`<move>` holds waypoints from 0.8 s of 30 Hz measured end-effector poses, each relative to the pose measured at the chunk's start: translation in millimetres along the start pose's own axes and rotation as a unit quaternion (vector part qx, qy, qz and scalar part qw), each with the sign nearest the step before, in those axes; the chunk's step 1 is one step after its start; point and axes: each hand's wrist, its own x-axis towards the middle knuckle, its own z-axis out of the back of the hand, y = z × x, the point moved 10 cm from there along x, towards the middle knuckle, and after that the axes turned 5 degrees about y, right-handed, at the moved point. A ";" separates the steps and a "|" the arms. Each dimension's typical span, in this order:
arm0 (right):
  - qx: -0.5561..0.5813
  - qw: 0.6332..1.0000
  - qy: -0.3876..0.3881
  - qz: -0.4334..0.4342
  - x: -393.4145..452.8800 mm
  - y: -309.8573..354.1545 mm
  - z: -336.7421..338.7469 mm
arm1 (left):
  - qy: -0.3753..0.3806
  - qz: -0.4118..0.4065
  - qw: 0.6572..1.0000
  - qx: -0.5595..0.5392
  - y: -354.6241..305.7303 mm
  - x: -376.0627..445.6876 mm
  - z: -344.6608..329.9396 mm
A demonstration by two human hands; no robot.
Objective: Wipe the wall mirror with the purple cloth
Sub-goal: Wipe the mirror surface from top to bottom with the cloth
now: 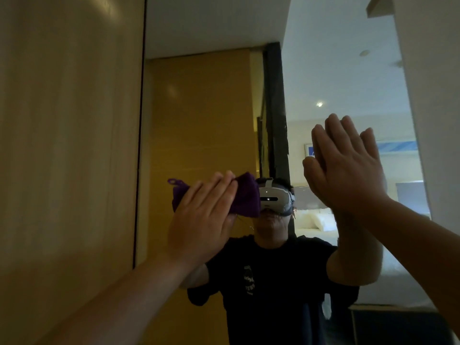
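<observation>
— Where's the purple cloth [245, 195]?

— Bunched under my left hand [201, 215], flat fingers pressing it on the wall mirror [211, 108] near its left edge. Right hand [348, 170] rests open-palmed on the glass.

— Handling?

— Soft, light, likely to slip; press its middle.

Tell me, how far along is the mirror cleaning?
Under way. The left hand presses the purple cloth flat against the wall mirror, while the right hand rests open on the glass. Which parts are already wiped cannot be told; no streaks show.
</observation>
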 end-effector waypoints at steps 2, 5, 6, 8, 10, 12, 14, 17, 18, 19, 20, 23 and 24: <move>0.033 0.999 0.008 0.007 -0.5 -0.3 1.4 | -0.006 0.004 1.000 0.006 -4.1 -11.7 -2.1; 0.075 0.997 0.004 -0.003 -11.4 -16.3 9.7 | -0.014 0.005 1.000 -0.001 -7.2 -23.5 -3.9; 0.065 0.998 -0.004 -0.014 -17.8 -26.0 13.6 | -0.018 0.003 1.000 0.000 -8.0 -25.5 -4.0; 0.032 0.999 -0.004 -0.031 -30.5 -42.4 16.7 | -0.022 0.000 1.000 0.000 -9.3 -27.0 -3.3; 0.010 0.999 0.027 -0.035 -40.5 -49.7 9.6 | -0.024 -0.002 1.000 -0.007 -10.6 -25.8 -2.6; -0.007 0.998 0.048 -0.034 -46.5 -49.3 0.1 | -0.029 -0.005 0.999 -0.016 -8.9 -22.7 0.0; -0.020 0.998 0.051 -0.042 -48.8 -51.9 -5.4 | -0.052 -0.009 0.998 -0.020 -7.8 -9.7 11.1; -0.025 0.997 0.052 -0.042 -47.3 -55.5 -8.2 | -0.079 0.006 0.995 -0.053 -5.3 44.2 36.0; -0.026 0.997 0.054 -0.039 -47.2 -55.8 -9.3 | -0.079 0.022 0.994 -0.071 -3.1 70.9 44.2; -0.025 0.998 0.054 -0.036 -47.4 -55.5 -10.4 | -0.078 0.038 0.993 -0.084 0.0 101.0 50.3; -0.022 0.998 0.052 -0.033 -47.4 -55.5 -10.4 | -0.077 0.051 0.992 -0.088 3.6 134.3 55.8; -0.016 0.999 0.040 -0.030 -47.5 -54.8 -8.0 | -0.080 0.072 0.990 -0.086 12.7 231.7 73.8; -0.015 0.999 0.038 -0.030 -47.7 -54.8 -7.8 | -0.075 0.077 0.990 -0.092 13.6 256.6 76.4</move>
